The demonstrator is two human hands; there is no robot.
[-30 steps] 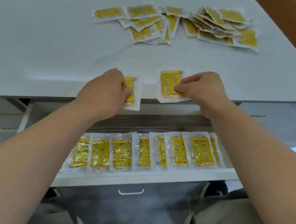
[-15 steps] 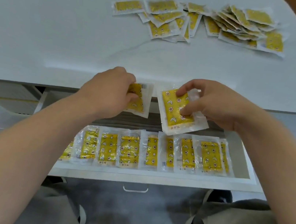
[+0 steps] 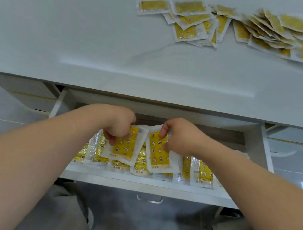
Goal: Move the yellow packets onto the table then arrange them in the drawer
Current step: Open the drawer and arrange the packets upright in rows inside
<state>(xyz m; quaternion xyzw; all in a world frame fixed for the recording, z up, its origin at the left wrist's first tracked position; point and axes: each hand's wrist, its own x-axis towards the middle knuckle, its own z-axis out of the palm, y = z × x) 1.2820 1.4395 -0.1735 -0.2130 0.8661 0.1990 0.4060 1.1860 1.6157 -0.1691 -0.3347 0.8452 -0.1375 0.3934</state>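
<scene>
1. The left hand (image 3: 118, 129) grips one yellow packet (image 3: 125, 146).
2. The right hand (image 3: 179, 136) grips another packet (image 3: 157, 155).
3. Both hang long-side-down just above the row (image 3: 202, 172) in the drawer (image 3: 147, 187).
4. More packets (image 3: 234, 27) wait far back on the surface (image 3: 80, 35).

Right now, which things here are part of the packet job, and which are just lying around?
Job: left hand and right hand, each holding a packet; packet row; drawer; packet pile; table.
Lying about: nothing visible.
</scene>
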